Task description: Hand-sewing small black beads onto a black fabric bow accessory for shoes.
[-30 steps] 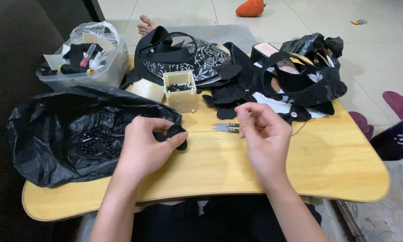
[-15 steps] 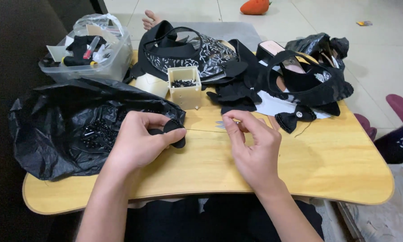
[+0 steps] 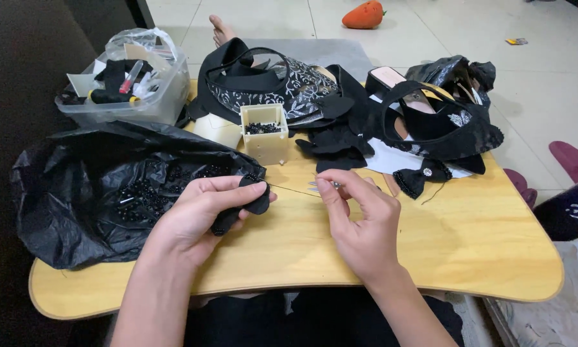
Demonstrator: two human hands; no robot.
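Note:
My left hand (image 3: 202,209) pinches a small black fabric piece (image 3: 253,198) just above the wooden table (image 3: 469,250). A thin dark thread (image 3: 292,190) runs from that piece to my right hand (image 3: 359,215), whose thumb and forefinger are closed on a needle at the thread's end. Small metal scissors (image 3: 321,186) lie on the table right behind my right fingers. Both hands hover near the middle of the table, about a hand's width apart.
A crumpled black plastic bag (image 3: 103,193) holding black beads fills the left. Behind stand a small cream box of beads (image 3: 264,132), a clear tub of tools (image 3: 125,87), black shoe uppers (image 3: 430,122) and a black bow (image 3: 424,178). An orange toy (image 3: 363,14) lies on the floor.
My right hand has drawn back toward me and slightly right, pulling the thread taut away from the fabric piece. My left hand has kept its grip and stayed nearly still.

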